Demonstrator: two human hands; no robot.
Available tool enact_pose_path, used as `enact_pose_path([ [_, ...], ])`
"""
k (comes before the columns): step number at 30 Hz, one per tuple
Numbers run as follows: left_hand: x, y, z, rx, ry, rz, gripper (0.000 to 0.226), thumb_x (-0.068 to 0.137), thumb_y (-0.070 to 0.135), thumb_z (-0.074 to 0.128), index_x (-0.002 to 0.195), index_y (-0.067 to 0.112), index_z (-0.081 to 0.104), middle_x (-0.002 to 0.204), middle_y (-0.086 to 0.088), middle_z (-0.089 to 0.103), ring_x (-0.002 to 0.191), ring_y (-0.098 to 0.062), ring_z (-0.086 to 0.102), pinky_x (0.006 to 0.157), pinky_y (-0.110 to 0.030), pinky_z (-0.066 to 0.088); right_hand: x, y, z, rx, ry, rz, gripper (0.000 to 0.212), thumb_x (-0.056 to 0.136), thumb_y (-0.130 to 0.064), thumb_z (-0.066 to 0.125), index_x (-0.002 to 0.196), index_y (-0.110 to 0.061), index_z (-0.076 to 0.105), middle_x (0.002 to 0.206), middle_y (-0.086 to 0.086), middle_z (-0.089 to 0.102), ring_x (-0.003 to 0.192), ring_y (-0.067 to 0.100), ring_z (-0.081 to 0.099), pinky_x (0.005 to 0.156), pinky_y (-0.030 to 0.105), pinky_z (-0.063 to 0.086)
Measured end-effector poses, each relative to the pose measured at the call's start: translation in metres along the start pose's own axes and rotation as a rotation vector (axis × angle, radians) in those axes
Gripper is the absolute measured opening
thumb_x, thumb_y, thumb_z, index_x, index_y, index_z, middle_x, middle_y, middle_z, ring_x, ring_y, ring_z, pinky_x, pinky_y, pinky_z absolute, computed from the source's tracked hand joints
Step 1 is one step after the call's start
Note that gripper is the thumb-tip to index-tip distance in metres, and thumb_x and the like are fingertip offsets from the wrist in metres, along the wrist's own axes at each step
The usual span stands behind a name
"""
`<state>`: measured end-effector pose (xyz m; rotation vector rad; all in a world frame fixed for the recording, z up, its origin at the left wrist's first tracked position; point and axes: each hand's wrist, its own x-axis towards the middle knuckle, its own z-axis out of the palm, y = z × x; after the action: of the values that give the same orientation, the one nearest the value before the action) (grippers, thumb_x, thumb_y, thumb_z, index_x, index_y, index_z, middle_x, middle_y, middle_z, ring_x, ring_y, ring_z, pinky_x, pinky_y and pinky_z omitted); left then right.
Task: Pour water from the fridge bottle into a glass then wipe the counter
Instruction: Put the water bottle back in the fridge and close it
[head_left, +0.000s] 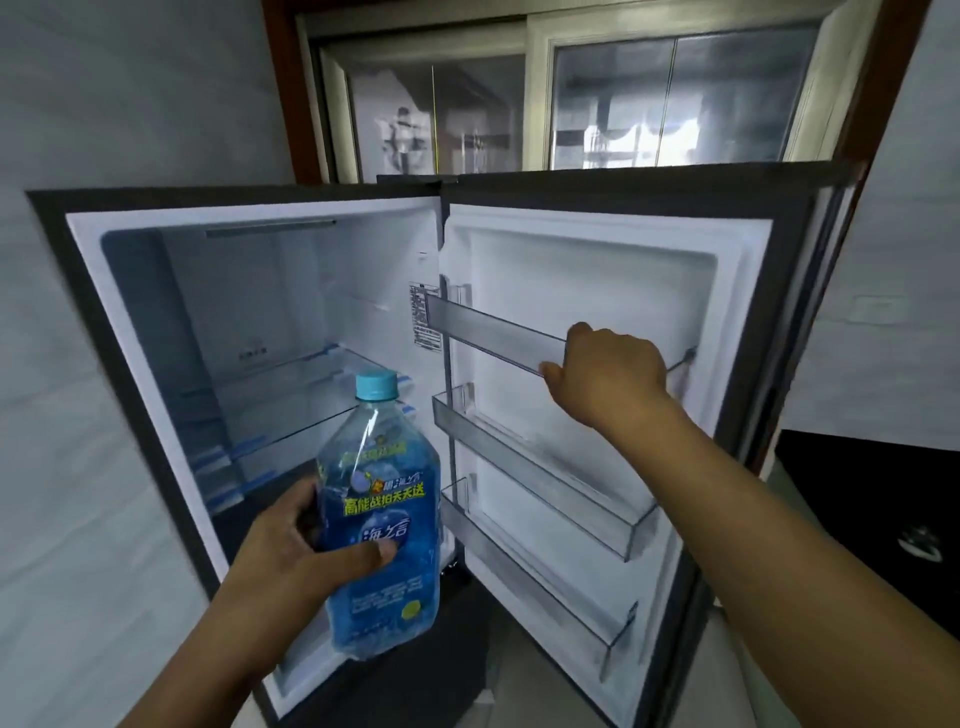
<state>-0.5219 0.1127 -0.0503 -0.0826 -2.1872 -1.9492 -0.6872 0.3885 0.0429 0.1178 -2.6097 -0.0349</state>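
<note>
A large clear bottle (382, 525) with a blue label and a light-blue cap stands upright in my left hand (296, 556), in front of the open fridge (156, 364). My left hand's fingers wrap the bottle's lower half, thumb across the label. My right hand (605, 376) reaches out to the open fridge door (613, 291) and grips the front rail of its top door shelf (493, 332). No glass shows in this view.
The fridge's glass shelves (291, 410) look bare. Two more door shelves (540, 467) sit below my right hand. A dark counter (872, 499) lies at the right edge. A window (571, 98) stands behind the fridge, and white walls flank it.
</note>
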Motion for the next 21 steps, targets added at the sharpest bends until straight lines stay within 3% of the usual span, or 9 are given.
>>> enact_pose_path([
  [4,0.041,-0.024,-0.016,0.002,0.003,-0.025,0.064,0.041,0.027,0.094,0.101,0.026,0.073,0.1,-0.003,0.081,0.09,-0.021,0.078,0.065,-0.021,0.061,0.035,-0.018,0.022,0.045,0.0,-0.036,0.054,0.096,-0.06,0.043,0.114,-0.01,0.053,0.103,0.01,0.062,0.09,0.031,0.061,0.064,0.034,0.036],
  [6,0.063,-0.035,-0.026,0.003,0.003,-0.022,0.062,0.036,0.031,0.098,0.092,0.036,0.074,0.099,-0.001,0.081,0.088,-0.018,0.079,0.064,-0.022,0.061,0.055,-0.032,0.033,0.076,0.031,-0.074,0.058,0.094,-0.064,0.042,0.114,-0.01,0.054,0.106,0.011,0.06,0.092,0.031,0.061,0.065,0.034,0.039],
  [9,0.105,-0.049,-0.053,-0.03,0.003,0.014,0.069,0.03,0.039,0.103,0.093,0.039,0.074,0.1,-0.001,0.081,0.088,-0.018,0.079,0.067,-0.025,0.061,0.094,-0.059,0.051,0.13,0.052,-0.144,0.056,0.094,-0.065,0.042,0.107,-0.011,0.054,0.099,0.009,0.062,0.087,0.03,0.062,0.064,0.035,0.042],
  [12,0.152,-0.056,-0.077,-0.055,0.015,0.038,0.076,0.028,0.047,0.103,0.097,0.034,0.074,0.101,-0.006,0.08,0.091,-0.023,0.079,0.069,-0.026,0.061,0.129,-0.085,0.066,0.182,0.077,-0.183,0.047,0.094,-0.062,0.044,0.09,-0.016,0.049,0.078,0.001,0.053,0.076,0.028,0.061,0.058,0.032,0.038],
  [14,0.186,-0.06,-0.094,-0.077,0.04,0.039,0.073,0.032,0.043,0.104,0.097,0.031,0.073,0.102,-0.008,0.08,0.091,-0.026,0.078,0.069,-0.03,0.062,0.146,-0.098,0.078,0.164,0.121,-0.169,0.047,0.094,-0.064,0.043,0.081,-0.019,0.044,0.067,-0.004,0.044,0.068,0.027,0.06,0.054,0.03,0.033],
  [18,0.259,-0.069,-0.105,-0.094,0.151,0.063,0.061,0.043,0.028,0.096,0.097,0.027,0.07,0.096,0.005,0.08,0.081,-0.012,0.078,0.06,-0.022,0.06,0.156,-0.106,0.099,0.053,0.247,-0.137,0.056,0.088,-0.074,0.034,0.074,-0.021,0.04,0.058,-0.009,0.037,0.051,0.021,0.052,0.046,0.025,0.029],
  [21,0.312,-0.081,-0.096,-0.094,0.239,0.06,0.055,0.058,0.009,0.095,0.101,0.024,0.065,0.094,0.006,0.079,0.08,-0.009,0.077,0.061,-0.025,0.061,0.163,-0.103,0.103,0.121,0.243,-0.047,0.071,0.082,-0.086,0.02,0.069,-0.021,0.047,0.055,-0.009,0.047,0.047,0.014,0.048,0.049,0.027,0.044],
])
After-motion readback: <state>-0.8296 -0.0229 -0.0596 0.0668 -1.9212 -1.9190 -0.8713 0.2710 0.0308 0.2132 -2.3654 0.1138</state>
